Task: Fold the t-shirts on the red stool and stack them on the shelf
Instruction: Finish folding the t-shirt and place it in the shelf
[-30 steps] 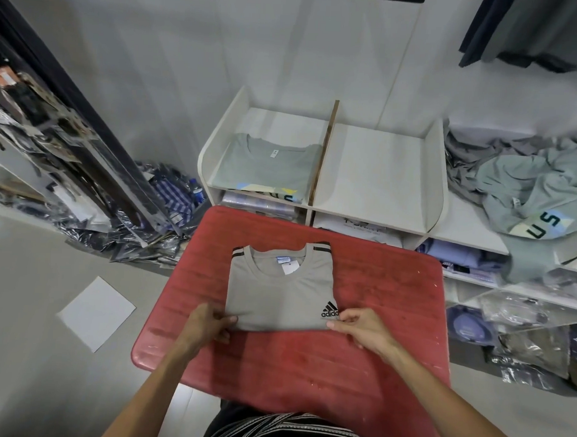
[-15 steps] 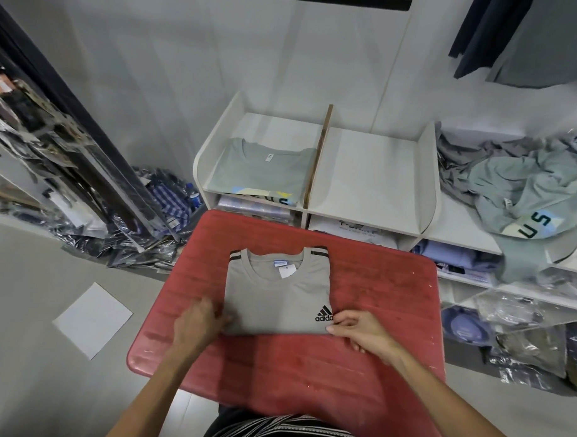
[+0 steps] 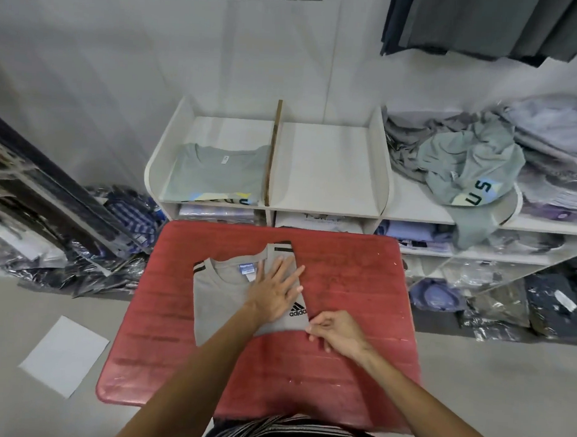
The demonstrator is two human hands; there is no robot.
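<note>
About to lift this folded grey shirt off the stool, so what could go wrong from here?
1. The right hand pinches only one corner of the grey Adidas t-shirt; lifting from there may undo the fold.
2. The left hand presses flat; sliding it might wrinkle the fabric.
3. The loose t-shirt pile hangs over the shelf edge and could slip.

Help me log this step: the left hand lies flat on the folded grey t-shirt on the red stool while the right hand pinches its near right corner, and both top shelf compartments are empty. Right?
Not quite. The head view shows a folded green t-shirt in the left top compartment of the shelf; only the right one is empty. The left hand does lie flat on the grey t-shirt on the red stool, right hand pinching its corner.
</note>
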